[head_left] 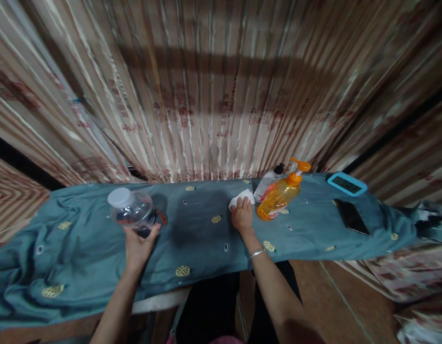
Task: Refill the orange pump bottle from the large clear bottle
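Standing at a narrow table [99, 267] draped in a teal cloth [192, 224], the person has both hands out over it. At centre left of the frame the left hand [138, 246] cups the base of a clear bottle [134, 210], fingers curled up around its lower wall; the bottle leans with its white cap toward the upper left, and the grip low down looks like a way to steady it on a soft, wrinkled surface where it would wobble on its own. Just right of centre the right hand [242, 216] lies palm down, fingers together and flat on a white wipe [242, 197], pinning it to the cloth; only the far edge of the wipe shows beyond the fingertips. A thin bangle [257, 253] sits on that wrist. Just beside the wipe, to its right, an orange pump bottle [280, 196] leans with its nozzle up, and a clear bottle with a black cap [269, 184] stands close behind it, the two near enough to touch, though I cannot tell if they do. Well apart, toward the right edge, a dark phone [350, 216] lies flat and a blue-framed clock [347, 184] sits behind it, both out of the hands' way. Striped curtains [213, 95] hang across the upper frame.
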Available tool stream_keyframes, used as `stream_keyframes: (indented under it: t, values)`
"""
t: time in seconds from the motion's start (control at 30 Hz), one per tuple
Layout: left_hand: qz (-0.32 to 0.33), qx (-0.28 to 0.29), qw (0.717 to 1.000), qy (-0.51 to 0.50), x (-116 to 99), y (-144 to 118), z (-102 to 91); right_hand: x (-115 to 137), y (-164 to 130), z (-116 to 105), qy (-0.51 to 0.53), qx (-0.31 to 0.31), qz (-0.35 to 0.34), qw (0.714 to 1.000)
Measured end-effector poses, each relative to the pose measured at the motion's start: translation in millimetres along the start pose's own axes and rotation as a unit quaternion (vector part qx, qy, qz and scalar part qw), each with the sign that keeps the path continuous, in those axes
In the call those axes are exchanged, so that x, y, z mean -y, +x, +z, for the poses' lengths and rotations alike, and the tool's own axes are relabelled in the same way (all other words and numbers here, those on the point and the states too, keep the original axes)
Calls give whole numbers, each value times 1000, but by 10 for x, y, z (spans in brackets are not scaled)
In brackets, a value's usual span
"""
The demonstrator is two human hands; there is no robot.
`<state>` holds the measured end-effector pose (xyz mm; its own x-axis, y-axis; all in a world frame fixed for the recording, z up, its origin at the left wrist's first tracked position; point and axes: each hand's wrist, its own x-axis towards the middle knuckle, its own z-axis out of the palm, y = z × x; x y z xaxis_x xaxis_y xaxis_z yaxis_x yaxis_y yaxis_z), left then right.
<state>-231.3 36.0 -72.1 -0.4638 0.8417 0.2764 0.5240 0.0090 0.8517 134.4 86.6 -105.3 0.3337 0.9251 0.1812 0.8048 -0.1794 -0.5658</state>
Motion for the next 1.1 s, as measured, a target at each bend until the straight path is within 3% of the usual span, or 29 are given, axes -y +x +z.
stream_keyframes:
  t: [0.1, 0.2, 0.43, 0.63, 0.77, 0.93, 1.1]
  values:
    - [-59, -12, 998, -1, 103, -43, 39, -9, 82, 132, -27, 9, -27, 999]
    - [-62, -24, 997, -26, 181, -71, 78, 89, 154, 260, -39, 23, -61, 997]
    - [-71, -21, 996, -41, 157, -119, 85, 672, 147, 560, -60, 95, -166, 980]
    - [-60, -28, 997, -49, 210, -136, 118, 1103, 81, 732, -67, 132, -195, 970]
    - [-58, -29, 996, -55, 184, -138, 133, 1391, -92, 811, -52, 154, -237, 958]
    - [-48, -13, 997, -58, 94, -124, 126, 1673, -519, 839, -24, 183, -300, 936]
    - [-44, -5, 998, -52, 96, -102, 131, 1533, -772, 679, -18, 192, -316, 929]
